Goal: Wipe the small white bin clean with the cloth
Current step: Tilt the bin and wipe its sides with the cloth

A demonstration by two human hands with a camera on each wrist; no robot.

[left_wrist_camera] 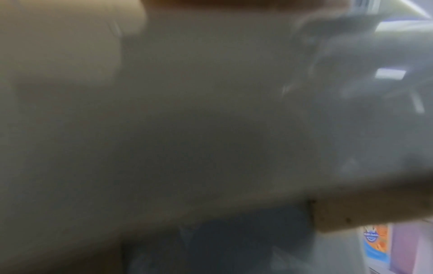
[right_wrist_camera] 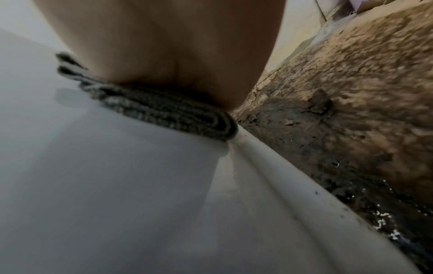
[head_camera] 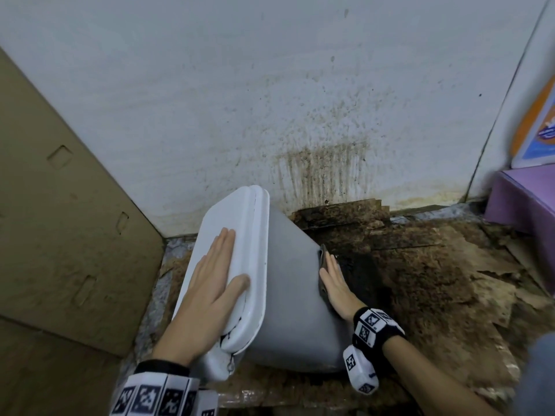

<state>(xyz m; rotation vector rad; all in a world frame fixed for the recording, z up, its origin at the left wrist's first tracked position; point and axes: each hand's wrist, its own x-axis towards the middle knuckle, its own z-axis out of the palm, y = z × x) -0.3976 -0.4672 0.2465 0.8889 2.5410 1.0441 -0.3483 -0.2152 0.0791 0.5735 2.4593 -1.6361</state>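
Note:
The small white bin [head_camera: 288, 295] is tipped over to the left on the dirty floor, its lid [head_camera: 237, 253] facing left. My left hand [head_camera: 213, 277] lies flat on the lid with straight fingers. My right hand [head_camera: 333, 280] presses a folded grey cloth [head_camera: 323, 259] flat against the bin's right side, fingers straight. In the right wrist view the cloth [right_wrist_camera: 164, 109] sits under my palm [right_wrist_camera: 164, 46] on the white bin wall [right_wrist_camera: 105, 185], near a ridge. The left wrist view is blurred, mostly filled by the pale bin surface [left_wrist_camera: 187, 111].
A stained white wall [head_camera: 270, 100] stands behind the bin. Flattened cardboard [head_camera: 66, 220] leans at the left. The floor [head_camera: 420, 265] at the right is covered in brown, torn, grimy material. A purple box [head_camera: 522, 199] and an orange-and-blue package [head_camera: 537, 127] sit at the far right.

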